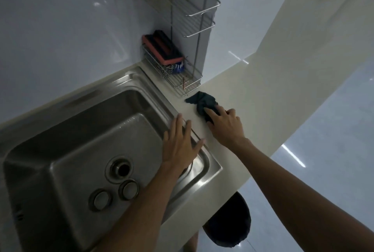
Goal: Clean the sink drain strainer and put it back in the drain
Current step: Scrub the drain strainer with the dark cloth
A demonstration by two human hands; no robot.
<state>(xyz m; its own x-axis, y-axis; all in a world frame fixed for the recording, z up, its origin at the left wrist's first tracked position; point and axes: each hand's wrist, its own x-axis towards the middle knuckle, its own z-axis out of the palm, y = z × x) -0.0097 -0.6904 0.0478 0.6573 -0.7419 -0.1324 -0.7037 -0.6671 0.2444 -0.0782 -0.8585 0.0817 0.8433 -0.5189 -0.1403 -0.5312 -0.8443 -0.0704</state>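
Left hand flat, fingers straight and spread, resting on the sink rim at 3 o'clock of the basin, holding nothing. Right hand grips a dark cloth on the counter, 2 o'clock of the sink. Drain open. Two round metal pieces lie on the basin floor at 6–7 o'clock of it; can't tell which is the strainer.

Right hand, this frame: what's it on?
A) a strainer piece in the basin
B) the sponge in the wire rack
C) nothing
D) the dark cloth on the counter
D: the right hand grips the dark cloth on the counter, beside the sink.
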